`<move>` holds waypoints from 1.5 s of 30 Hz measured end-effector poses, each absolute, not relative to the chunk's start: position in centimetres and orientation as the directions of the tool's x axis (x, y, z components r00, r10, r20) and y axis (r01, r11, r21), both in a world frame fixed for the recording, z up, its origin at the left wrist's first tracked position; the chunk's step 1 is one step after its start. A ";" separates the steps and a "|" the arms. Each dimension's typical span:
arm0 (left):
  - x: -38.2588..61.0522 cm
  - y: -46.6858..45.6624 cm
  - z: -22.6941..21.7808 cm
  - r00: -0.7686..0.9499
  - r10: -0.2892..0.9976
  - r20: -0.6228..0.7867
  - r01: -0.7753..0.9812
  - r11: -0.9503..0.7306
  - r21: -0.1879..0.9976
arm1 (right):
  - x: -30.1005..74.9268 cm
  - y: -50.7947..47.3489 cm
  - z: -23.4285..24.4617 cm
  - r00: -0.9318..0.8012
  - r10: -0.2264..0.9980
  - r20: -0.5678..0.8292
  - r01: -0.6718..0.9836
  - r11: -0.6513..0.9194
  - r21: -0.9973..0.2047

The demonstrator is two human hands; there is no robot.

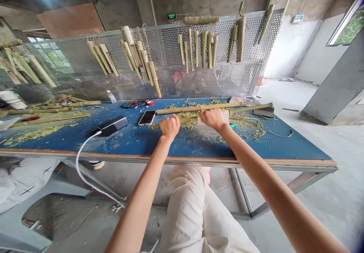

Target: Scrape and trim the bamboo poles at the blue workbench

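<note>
Pale trousers (187,203) sit below a blue tabletop (287,147), hands (170,127) (212,119) clenched on bamboo (187,120), perforated screen (170,80) beyond.

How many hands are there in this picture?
2: the left hand on a bamboo pole, just past the phone, and the right hand farther right above the table. Others may be hidden.

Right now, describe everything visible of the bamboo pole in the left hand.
The slim, yellow-green bamboo pole runs crosswise over the blue table, among shavings. The left hand grips it near its left end; the right hand holds a pale sheet, apparently against it, hiding part. Whether it touches the table is unclear.
</note>
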State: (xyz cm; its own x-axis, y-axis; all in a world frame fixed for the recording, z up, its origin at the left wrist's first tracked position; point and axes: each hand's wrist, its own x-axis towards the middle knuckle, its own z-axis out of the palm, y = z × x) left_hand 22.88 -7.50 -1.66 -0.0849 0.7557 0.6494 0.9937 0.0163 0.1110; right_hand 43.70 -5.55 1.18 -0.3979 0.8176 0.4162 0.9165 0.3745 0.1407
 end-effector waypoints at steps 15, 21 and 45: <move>23.4 -7.5 -1.9 -0.033 0.756 0.654 0.987 -0.078 0.140 | 44.2 -5.4 0.7 -0.372 0.827 0.421 0.927 0.353 0.125; 23.3 -7.4 -1.9 -0.012 0.748 0.664 0.989 -0.088 0.118 | 43.5 -5.6 0.8 -0.427 0.810 0.403 0.904 0.395 0.164; 23.1 -7.9 -1.0 0.096 0.645 0.758 0.981 -0.192 0.039 | 44.0 -5.4 1.0 -0.353 0.809 0.471 0.932 0.348 0.102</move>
